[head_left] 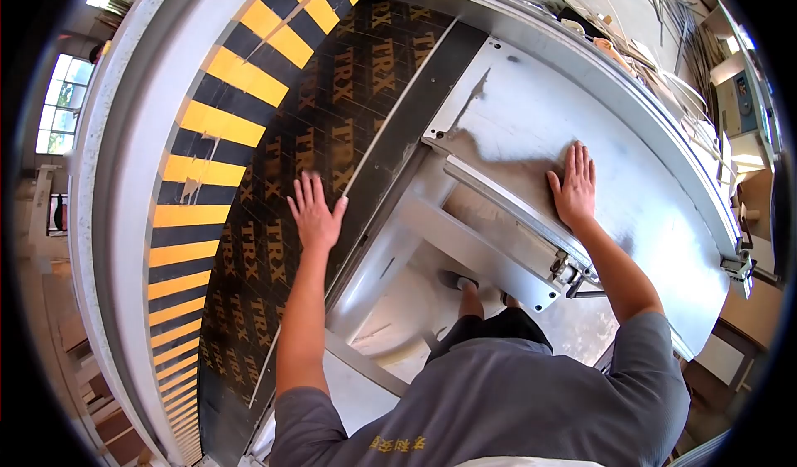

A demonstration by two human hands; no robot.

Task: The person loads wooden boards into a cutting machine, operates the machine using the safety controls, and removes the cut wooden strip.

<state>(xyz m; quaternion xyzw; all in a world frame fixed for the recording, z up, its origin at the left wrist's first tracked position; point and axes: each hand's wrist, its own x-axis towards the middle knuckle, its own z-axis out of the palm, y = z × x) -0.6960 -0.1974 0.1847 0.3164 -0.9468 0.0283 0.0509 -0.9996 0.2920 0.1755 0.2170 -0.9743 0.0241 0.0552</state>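
My left hand (317, 216) is open with its fingers spread, over the dark board (332, 85) printed with gold "TRX" lettering. Whether the palm presses on the board or hovers just above it, I cannot tell. My right hand (574, 188) lies open and flat on the shiny metal table plate (647, 210), fingers pointing away from me. Neither hand holds anything. Between my arms runs a metal rail (506, 197) at the plate's edge, with a clamp-like fitting (571, 269) at its near end.
A beam with yellow and black stripes (207, 168) curves along the board's left side. Beyond the plate stands a long metal fence (581, 48), with cables and scraps behind it. My feet are on the floor in the gap of the frame (440, 226).
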